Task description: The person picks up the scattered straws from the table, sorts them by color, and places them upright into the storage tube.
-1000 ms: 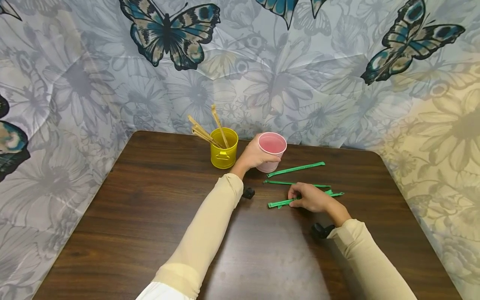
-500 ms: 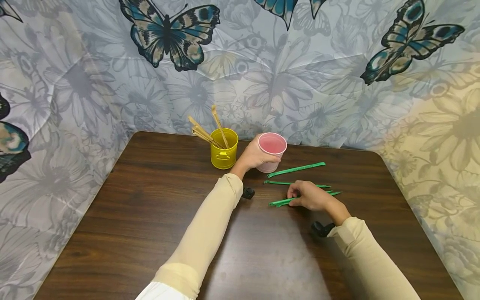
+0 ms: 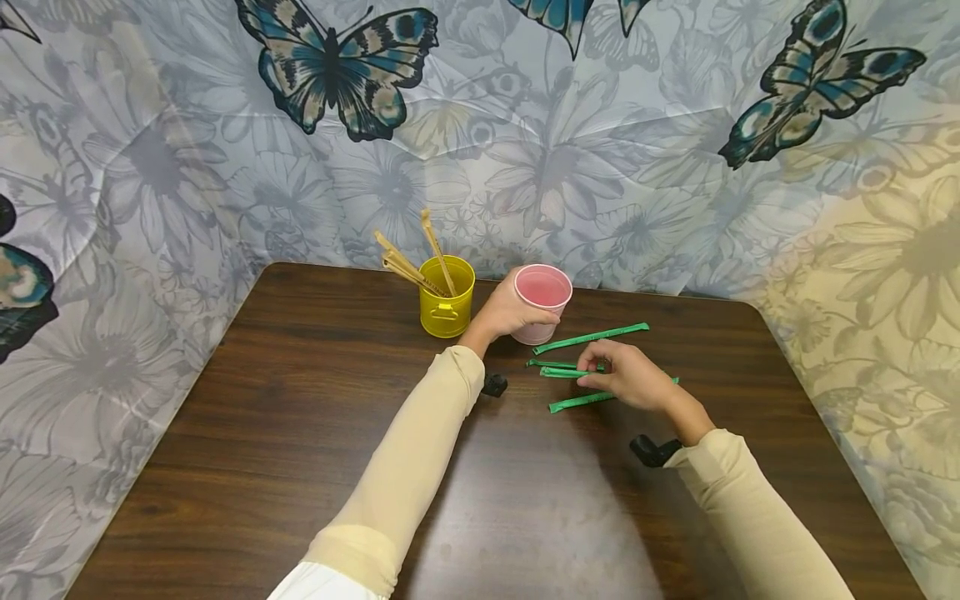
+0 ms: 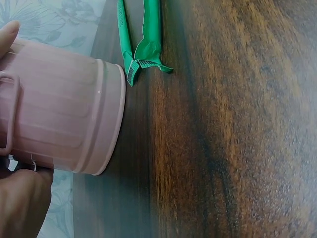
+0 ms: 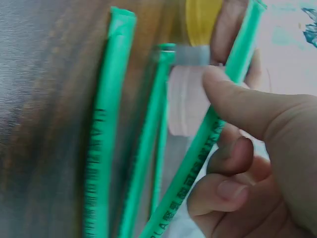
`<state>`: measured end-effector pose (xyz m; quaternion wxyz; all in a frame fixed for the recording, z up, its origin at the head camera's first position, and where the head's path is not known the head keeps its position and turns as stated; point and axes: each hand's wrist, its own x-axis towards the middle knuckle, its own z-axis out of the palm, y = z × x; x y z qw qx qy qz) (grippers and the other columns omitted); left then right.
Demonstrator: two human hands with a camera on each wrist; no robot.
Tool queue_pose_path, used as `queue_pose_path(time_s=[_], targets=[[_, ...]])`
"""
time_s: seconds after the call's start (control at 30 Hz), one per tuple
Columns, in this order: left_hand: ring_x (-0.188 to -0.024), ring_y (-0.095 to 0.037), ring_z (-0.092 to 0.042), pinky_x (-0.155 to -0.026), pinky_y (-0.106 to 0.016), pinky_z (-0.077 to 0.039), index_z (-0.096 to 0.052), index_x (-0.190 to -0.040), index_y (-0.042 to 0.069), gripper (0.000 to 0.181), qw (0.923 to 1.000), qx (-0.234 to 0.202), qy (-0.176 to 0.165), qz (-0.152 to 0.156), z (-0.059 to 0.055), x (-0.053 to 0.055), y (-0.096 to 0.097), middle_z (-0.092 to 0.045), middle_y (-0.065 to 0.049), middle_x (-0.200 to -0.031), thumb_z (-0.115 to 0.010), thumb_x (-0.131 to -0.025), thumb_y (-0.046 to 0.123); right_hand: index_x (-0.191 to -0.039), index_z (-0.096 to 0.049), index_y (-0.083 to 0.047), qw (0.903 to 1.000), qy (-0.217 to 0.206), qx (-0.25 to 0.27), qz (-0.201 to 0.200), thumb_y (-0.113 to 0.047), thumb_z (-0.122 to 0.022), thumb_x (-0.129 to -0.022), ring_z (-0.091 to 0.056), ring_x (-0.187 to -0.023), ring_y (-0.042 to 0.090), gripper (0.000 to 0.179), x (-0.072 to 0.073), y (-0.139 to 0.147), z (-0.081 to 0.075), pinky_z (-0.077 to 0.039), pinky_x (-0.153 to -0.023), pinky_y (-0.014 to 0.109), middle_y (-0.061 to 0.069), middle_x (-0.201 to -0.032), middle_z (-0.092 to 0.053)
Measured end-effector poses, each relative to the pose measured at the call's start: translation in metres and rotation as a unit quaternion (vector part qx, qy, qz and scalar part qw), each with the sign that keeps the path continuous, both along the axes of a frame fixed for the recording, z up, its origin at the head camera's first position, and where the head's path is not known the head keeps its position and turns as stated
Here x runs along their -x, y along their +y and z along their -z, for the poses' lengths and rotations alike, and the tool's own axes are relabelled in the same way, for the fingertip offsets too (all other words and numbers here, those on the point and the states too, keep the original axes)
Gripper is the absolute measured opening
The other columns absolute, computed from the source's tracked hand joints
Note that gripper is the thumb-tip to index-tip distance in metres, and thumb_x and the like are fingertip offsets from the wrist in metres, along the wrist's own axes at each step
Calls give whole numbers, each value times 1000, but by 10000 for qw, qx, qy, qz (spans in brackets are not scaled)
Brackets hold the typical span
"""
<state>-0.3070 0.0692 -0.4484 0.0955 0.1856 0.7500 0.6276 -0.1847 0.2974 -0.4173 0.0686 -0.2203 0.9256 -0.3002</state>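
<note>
Left hand (image 3: 501, 312) curls round pink cup (image 3: 534, 331), thumb on near side; yellow bucket (image 3: 442, 321) just left of this grip, far table edge (image 3: 337, 271) close behind. By feed I judge cup light, stiff, smooth: best held round wall. Right hand (image 3: 637, 375) pinches green wrapped straw (image 5: 198, 144) between thumb and fingers, gap nearly nil. I expect slim, very light, bendable straw, slippery wrapper; I'd take it mid-length. Three other straws (image 5: 105, 99) lie beyond and beneath right grip. Broad room nearer than both hands; right table edge (image 3: 840, 467) well apart.
</note>
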Motion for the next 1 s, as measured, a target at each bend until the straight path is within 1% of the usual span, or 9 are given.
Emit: queue_pose_path(time_s=[0.17,0.27,0.47,0.57,0.63,0.73,0.83,0.93,1.0], targets=[[-123,-22,-59,-109,-38,-50,-41,-149,15,96,10000,29,-1,7,-1,0,0,-58,-7,-137,-95,-70,16,-96,-68,-17,9982,419,413,106,-13,-79,-89,-50,-65,11,14,3,-2,-17,-44,-59,22,-1,-91,-62],[-124,-22,-59,-109,-37,-50,-40,-149,14,95,10000,16,-2,24,-1,0,0,-58,-7,-138,-94,-70,14,-97,-68,-17,9957,778,473,183,-13,-79,-88,-50,-61,11,15,6,-4,-27,-43,-57,23,-1,-92,-63],[-125,-23,-59,-109,-37,-50,-41,-149,14,92,9999,0,40,146,-1,0,0,-58,-7,-139,-92,-73,12,-103,-70,-16,9898,1213,612,435,-14,-78,-90,-50,-61,9,15,14,-13,-45,-43,-56,22,-1,-86,-67],[-125,-22,-58,-109,-37,-49,-41,-149,15,93,9998,21,48,169,-2,0,-1,-57,-6,-139,-93,-72,14,-106,-71,-14,9852,1412,844,488,-14,-76,-91,-49,-62,9,15,19,-20,-56,-42,-56,21,0,-82,-65],[-125,-22,-58,-109,-37,-49,-41,-150,16,94,9999,18,15,157,-2,0,-1,-57,-6,-139,-93,-72,15,-107,-72,-14,9813,1565,992,528,-14,-76,-92,-45,-59,10,16,21,-25,-64,-39,-54,22,1,-79,-63],[-125,-22,-58,-110,-38,-49,-40,-150,17,95,9999,46,-29,107,-2,-1,-2,-56,-5,-140,-94,-72,16,-109,-72,-13,9758,1712,1222,596,-14,-75,-93,-40,-55,10,16,26,-33,-78,-35,-51,23,3,-73,-58],[-125,-21,-58,-110,-38,-48,-40,-150,18,96,9999,78,-14,90,-3,-1,-2,-57,-4,-139,-94,-71,17,-108,-72,-11,9715,1753,1429,713,-14,-75,-93,-39,-50,8,15,31,-40,-91,-33,-47,23,3,-67,-55],[-124,-21,-58,-109,-38,-49,-40,-149,19,96,9999,112,-20,73,-3,-1,-2,-58,-3,-137,-95,-70,18,-108,-72,-7,9673,1780,1622,800,-14,-74,-94,-40,-48,5,16,37,-45,-102,-32,-45,21,-2,-70,-58],[-123,-21,-59,-108,-38,-50,-41,-149,19,95,9999,125,-11,70,-3,0,-2,-59,-3,-137,-95,-70,19,-109,-71,-5,9635,1802,1796,828,-12,-74,-94,-41,-49,4,17,40,-48,-108,-33,-46,20,-8,-79,-61]])
